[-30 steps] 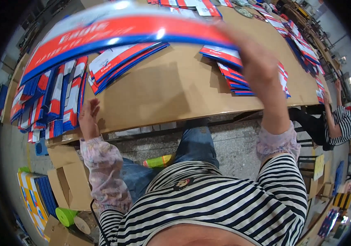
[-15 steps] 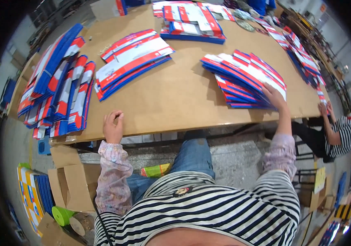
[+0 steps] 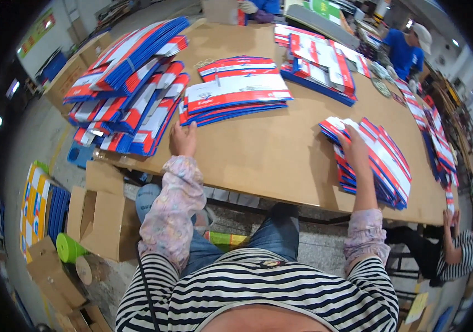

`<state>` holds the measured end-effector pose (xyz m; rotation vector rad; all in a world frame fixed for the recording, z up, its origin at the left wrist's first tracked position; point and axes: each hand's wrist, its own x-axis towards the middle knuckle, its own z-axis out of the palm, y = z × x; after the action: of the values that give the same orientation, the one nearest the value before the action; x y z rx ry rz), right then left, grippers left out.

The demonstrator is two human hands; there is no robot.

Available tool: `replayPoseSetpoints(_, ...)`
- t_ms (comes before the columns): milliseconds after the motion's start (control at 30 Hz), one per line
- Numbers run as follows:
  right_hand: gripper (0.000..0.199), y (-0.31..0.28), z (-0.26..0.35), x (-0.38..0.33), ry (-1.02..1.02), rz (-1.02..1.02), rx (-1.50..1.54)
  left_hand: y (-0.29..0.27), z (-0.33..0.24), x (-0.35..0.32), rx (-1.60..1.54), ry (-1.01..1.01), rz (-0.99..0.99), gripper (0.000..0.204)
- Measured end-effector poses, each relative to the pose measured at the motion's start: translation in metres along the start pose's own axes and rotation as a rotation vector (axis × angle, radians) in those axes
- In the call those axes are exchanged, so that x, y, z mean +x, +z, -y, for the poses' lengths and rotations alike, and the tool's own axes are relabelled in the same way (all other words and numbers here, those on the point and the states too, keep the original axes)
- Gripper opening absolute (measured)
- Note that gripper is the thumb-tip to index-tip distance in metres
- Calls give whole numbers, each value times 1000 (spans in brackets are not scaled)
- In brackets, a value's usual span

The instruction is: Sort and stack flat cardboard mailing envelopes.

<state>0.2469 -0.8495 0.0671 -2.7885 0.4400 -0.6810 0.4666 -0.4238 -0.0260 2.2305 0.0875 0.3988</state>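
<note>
On the brown table, a fanned stack of flat red, white and blue printed packaging pieces [image 3: 386, 166] lies to the right. My right hand [image 3: 356, 152] rests on that stack's left part, fingers stretched over the top pieces. A second, lower stack of the same flat pieces [image 3: 236, 91] lies left of centre. Just below its near left corner is my left hand [image 3: 184, 139], its fingers apart and holding nothing. Beside that hand, at the table's left end, rises a high pile of the same pieces in bundles [image 3: 137, 88].
Another stack [image 3: 325, 66] lies farther back on the table [image 3: 281, 160]. A person in blue [image 3: 405, 52] is at the far right, and one in striped sleeves [image 3: 463, 249] sits at the right. Open cardboard boxes [image 3: 104, 216] and a green roll [image 3: 69, 247] stand at lower left.
The view has swung to the left. My right hand has gone from the right stack's right end to its left part. My left hand has moved forward to the middle stack's corner.
</note>
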Motion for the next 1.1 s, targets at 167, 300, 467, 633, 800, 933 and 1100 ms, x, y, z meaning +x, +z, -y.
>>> replayPoseSetpoints(167,62,92,74,80,-62,95,203,-20,-20,15,-20,-114,116,73)
replayPoseSetpoints(300,76,163,100,162,133,336,378,-29,-3,35,-56,-116,187,73)
replayPoseSetpoints(467,95,210,65,225,254,195,262,-9,-14,45,13,2,178,65)
replayPoseSetpoints(633,86,195,115,229,238,356,86,-9,1,55,-144,-86,161,59)
replayPoseSetpoints(800,68,195,107,213,262,301,318,7,-6,53,-132,43,-21,47)
replayPoseSetpoints(933,57,189,97,203,494,420,692,1,-12,52,-143,7,143,54)
replayPoseSetpoints(1100,51,168,103,160,535,410,956,7,-4,45,14,137,-66,57)
